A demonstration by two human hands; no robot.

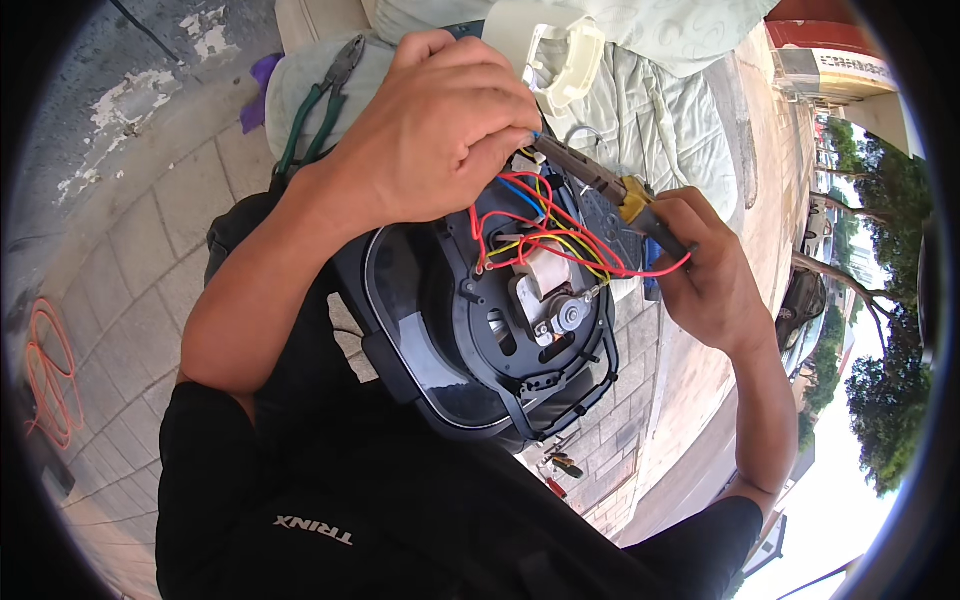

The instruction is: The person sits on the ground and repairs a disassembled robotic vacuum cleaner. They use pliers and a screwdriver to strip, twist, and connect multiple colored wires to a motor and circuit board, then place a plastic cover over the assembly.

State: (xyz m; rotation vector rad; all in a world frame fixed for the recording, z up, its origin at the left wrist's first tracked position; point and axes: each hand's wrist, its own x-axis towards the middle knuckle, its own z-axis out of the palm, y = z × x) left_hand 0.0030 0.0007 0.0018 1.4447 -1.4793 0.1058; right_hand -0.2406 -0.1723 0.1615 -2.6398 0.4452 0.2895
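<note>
My left hand (440,130) is closed above the appliance's upper part, fingertips pinched on a blue piece, probably a wire end (536,136), which is partly hidden. My right hand (710,280) grips a long tool (590,165) with a grey-brown front and yellow-and-dark handle, its tip at my left fingertips. Below them sits an opened black appliance (415,330) with a motor (545,300) and loose red, yellow and blue wires (540,225). One red wire reaches across to my right hand.
Green-handled pliers (310,130) and a white plastic housing (570,65) lie on a pale padded cover (680,135). A purple cloth (258,95) is at left. An orange cord (50,370) and several small tools (562,465) are on the pavement. Parked cars and trees stand at right.
</note>
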